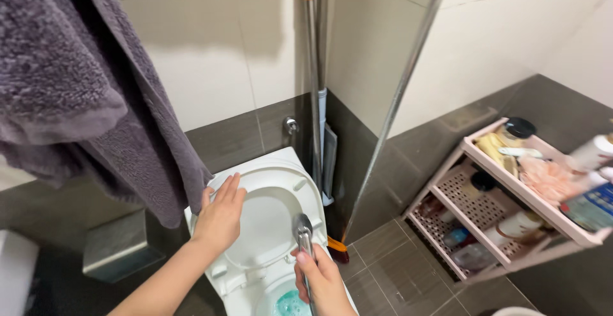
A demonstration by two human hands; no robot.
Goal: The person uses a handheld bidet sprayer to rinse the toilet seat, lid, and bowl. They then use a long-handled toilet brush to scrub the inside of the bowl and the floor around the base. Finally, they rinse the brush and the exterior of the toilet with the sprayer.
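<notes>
White porcelain fills the bottom of the view: a toilet [255,271] with its seat and lid [271,214] raised, the lid tipped back toward the tiled wall [211,54]. The person's left hand [220,217] lies flat against the left edge of the raised lid, fingers straight and together, pointing to about one o'clock; that grip is open, a palm pressing and nothing held. The right hand [322,284] is wrapped tight around the chrome handle of a bidet sprayer [302,230], thumb laid up along the stem, the sprayer's head standing just above the fist and turned toward the inside of the lid. The sprayer sits at about three o'clock from the left hand, near it and not touching. Below the hands, at six o'clock, blue-green water [292,303] shows in the bowl.

A thick grey towel [70,80] hangs at ten o'clock, its lower corner dropping close to the left hand. Straight up at twelve o'clock a long metal pole with an orange grip [311,54] stands in the corner, and beside it the frame of a glass panel [408,73] slants down to the dark floor tiles [396,271]. Off at three o'clock a pink plastic rack [476,191] carries bottles, a dark-capped jar [516,131] and a peach bath sponge [543,179]. A small metal bin [115,246] sits on the floor at eight o'clock.
</notes>
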